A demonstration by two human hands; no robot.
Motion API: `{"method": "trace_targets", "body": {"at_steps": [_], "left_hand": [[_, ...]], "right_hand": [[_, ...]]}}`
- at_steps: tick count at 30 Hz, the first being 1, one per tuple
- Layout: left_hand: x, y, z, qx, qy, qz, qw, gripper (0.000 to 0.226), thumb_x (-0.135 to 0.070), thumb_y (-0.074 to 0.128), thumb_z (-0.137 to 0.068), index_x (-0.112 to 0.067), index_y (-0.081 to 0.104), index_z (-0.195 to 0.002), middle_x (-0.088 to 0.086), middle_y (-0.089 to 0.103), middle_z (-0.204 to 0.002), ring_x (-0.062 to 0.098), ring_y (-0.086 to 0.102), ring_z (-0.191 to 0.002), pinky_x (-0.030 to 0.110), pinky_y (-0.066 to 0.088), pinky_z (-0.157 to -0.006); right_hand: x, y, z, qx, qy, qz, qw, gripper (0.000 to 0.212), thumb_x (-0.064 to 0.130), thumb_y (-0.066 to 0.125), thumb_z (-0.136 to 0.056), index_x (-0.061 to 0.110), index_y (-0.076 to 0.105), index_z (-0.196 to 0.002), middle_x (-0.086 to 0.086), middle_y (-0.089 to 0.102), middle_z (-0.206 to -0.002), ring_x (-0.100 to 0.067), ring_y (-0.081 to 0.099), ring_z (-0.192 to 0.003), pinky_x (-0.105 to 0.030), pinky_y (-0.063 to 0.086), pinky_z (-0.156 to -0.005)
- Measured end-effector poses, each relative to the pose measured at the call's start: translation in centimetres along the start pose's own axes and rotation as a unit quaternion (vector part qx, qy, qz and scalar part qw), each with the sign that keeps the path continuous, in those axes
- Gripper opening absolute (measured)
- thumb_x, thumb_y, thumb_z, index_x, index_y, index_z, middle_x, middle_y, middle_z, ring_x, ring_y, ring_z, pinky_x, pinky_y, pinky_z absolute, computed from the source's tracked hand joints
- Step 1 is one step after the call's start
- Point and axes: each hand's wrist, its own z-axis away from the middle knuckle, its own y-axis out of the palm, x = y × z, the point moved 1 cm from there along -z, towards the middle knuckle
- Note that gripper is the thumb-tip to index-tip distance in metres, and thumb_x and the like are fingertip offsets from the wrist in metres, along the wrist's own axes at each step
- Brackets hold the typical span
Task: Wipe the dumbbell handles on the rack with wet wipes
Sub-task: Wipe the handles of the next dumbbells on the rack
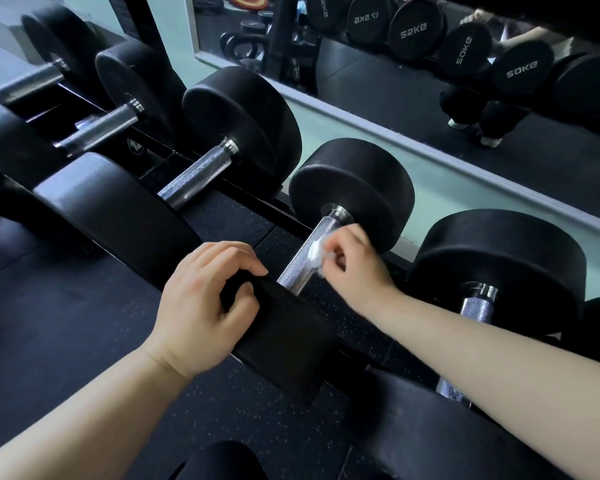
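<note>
Head view, five dumbbells (354, 181), one wipe (316, 251), two hands (201, 306) (355, 263)

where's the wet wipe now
Head view, right of centre: wet wipe bunched in the right hand, pressed on the knurled handle, beside the left hand gripping that dumbbell's near head.

Dark speckled rubber floor (222, 403); pale green wall (465, 192) behind; a mirror (361, 74) (grey-framed) above it.
</note>
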Motion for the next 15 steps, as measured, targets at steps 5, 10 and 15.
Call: {"method": "trace_targets", "body": {"at_steps": [5,10,15], "left_hand": [[0.2,0.1,0.0,0.000,-0.008,-0.008,1.000,0.027,-0.021,0.039,-0.069,-0.011,0.061,-0.081,-0.014,0.055,-0.090,-0.002,0.046,-0.084,0.007,0.033,-0.080],[-0.1,-0.2,0.0,0.006,-0.003,-0.004,1.000,0.022,-0.019,0.039,-0.069,-0.021,0.054,-0.084,-0.014,0.054,-0.091,0.004,0.047,-0.086,0.011,0.036,-0.082],[-0.3,-0.5,-0.3,0.032,0.027,-0.034,0.999,0.015,-0.016,0.038,-0.079,-0.018,0.049,-0.089,-0.003,0.057,-0.093,0.016,0.050,-0.087,0.030,0.039,-0.078]], "right_hand": [[0.2,0.5,0.4,0.049,-0.044,-0.020,0.998,0.002,0.003,0.053,-0.085,0.003,0.055,-0.083,0.001,0.041,-0.093,-0.011,0.050,-0.070,-0.015,0.045,-0.068],[-0.6,0.0,-1.1,-0.072,0.054,-0.058,0.994,0.006,0.005,0.049,-0.088,0.002,0.054,-0.090,0.002,0.040,-0.097,-0.009,0.046,-0.072,-0.006,0.040,-0.062],[0.4,0.1,1.4,0.146,0.062,-0.086,0.984,0.011,0.002,0.055,-0.083,0.011,0.057,-0.078,0.006,0.048,-0.085,-0.008,0.053,-0.078,-0.018,0.043,-0.072]]}}
